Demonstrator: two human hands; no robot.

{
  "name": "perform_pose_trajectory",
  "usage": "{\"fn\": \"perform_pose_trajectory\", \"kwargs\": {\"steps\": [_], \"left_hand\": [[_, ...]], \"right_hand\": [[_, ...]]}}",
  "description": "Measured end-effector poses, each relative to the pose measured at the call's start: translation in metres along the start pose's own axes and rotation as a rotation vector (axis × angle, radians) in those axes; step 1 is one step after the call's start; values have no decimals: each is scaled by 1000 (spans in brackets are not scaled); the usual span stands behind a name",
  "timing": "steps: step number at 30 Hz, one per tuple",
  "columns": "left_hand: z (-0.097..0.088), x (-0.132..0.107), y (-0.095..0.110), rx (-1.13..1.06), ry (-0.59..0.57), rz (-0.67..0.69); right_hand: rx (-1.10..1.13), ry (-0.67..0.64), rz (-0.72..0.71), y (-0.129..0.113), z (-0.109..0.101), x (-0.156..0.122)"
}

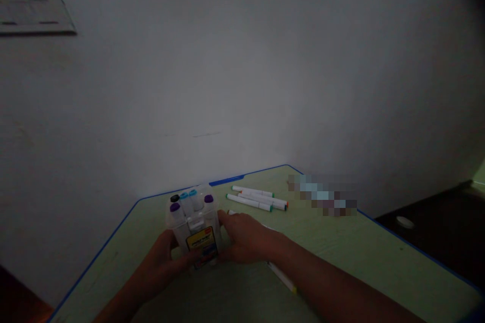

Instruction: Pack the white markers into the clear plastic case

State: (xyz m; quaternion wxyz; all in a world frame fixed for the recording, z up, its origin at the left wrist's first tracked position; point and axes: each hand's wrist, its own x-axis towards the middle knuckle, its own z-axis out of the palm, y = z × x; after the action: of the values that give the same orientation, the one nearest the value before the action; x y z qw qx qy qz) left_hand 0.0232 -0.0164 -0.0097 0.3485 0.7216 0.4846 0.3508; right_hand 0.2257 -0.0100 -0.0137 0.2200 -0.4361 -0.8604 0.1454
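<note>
we are gripping a clear plastic marker case between our left hand and right hand, with loose white markers lying just beyond it on a green desk beside a white wall.

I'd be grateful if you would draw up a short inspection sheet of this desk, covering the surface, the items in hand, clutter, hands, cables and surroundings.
Surface: green table with blue edging.
Job's things: clear plastic marker case, coloured caps upright.
Clutter: loose white markers behind the case; one white marker beside the right forearm.
Hands: left hand and right hand on opposite sides of the case.
Cables: nothing seen.
Surroundings: white wall; dark surface to the right.
</note>
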Motion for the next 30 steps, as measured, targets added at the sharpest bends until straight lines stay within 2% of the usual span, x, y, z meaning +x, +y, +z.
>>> {"fn": "perform_pose_trajectory", "kwargs": {"steps": [30], "left_hand": [[-1,1,3,-10,-9,-12]], "right_hand": [[-14,-12,3,-1,-1,-1]]}}
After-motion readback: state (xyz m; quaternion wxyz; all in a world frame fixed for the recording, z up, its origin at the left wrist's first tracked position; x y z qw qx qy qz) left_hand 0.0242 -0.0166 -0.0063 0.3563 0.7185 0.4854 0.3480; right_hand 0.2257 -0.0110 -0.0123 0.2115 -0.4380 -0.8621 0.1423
